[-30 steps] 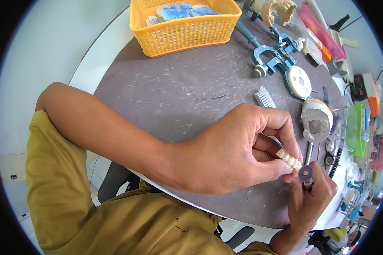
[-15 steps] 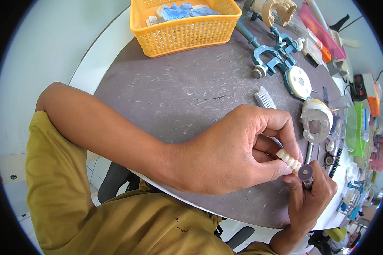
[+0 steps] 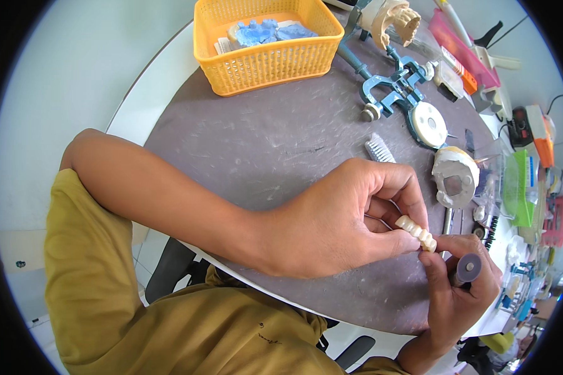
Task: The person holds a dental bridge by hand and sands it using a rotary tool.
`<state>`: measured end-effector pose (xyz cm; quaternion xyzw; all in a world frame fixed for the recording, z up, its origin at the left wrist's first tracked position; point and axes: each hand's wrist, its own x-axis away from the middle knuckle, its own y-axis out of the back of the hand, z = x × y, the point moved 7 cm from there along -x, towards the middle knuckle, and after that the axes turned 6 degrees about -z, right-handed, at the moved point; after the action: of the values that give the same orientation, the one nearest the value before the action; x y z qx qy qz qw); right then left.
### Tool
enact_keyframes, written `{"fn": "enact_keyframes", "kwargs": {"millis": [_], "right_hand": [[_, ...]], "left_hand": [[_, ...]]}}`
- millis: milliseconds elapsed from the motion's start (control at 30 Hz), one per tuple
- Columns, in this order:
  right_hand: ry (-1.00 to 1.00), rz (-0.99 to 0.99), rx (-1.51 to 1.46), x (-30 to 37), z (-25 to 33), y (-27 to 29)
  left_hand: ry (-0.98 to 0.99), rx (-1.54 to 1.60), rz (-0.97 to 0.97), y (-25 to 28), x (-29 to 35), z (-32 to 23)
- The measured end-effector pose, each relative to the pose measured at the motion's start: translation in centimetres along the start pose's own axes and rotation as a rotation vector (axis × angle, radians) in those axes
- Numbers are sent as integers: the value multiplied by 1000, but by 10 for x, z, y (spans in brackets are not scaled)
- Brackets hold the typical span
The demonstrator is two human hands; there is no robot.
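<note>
Between the thumb and fingers of my left hand (image 3: 331, 228) is a cream-coloured dental bridge (image 3: 415, 232), a row of several joined tooth crowns. My right hand (image 3: 451, 300) is closed around a rotary handpiece tipped with a round purple-grey disc (image 3: 469, 267); most of the handpiece is hidden by the fingers. The right thumb and fingertip are at the bridge's lower end, and the disc stands apart from the bridge. Just beyond the left hand lies a white-bristled brush (image 3: 379, 149). A plaster dental model (image 3: 455, 178) stands past the right hand.
At the back is a yellow basket (image 3: 269, 67) with blue impressions (image 3: 256, 33). A blue-green articulator (image 3: 394, 84) lies right of it, near a beige tooth model (image 3: 397, 24). A pink tray (image 3: 466, 47) and a green container (image 3: 520, 187) line the right side of the brown table (image 3: 244, 131).
The disc has moved away from the bridge, down and to the right, as my right hand turned. My right fingertips have come to the bridge's end. The whole view has shifted slightly.
</note>
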<state>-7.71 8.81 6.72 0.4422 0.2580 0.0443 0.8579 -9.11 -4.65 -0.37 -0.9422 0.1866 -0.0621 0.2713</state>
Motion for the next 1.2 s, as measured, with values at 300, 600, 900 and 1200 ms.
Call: {"fn": "enact_keyframes", "kwargs": {"millis": [300, 600, 900, 1200], "right_hand": [[-26, -45, -39, -2, 1, 4], [-51, -71, 27, 8, -16, 7], [-69, -13, 114, 6, -8, -11], [-45, 26, 132, 6, -7, -13]], "left_hand": [[89, -94, 43, -5, 4, -2], [-48, -80, 22, -3, 2, -5], [-12, -18, 27, -1, 3, -2], [15, -27, -4, 0, 4, -2]]}}
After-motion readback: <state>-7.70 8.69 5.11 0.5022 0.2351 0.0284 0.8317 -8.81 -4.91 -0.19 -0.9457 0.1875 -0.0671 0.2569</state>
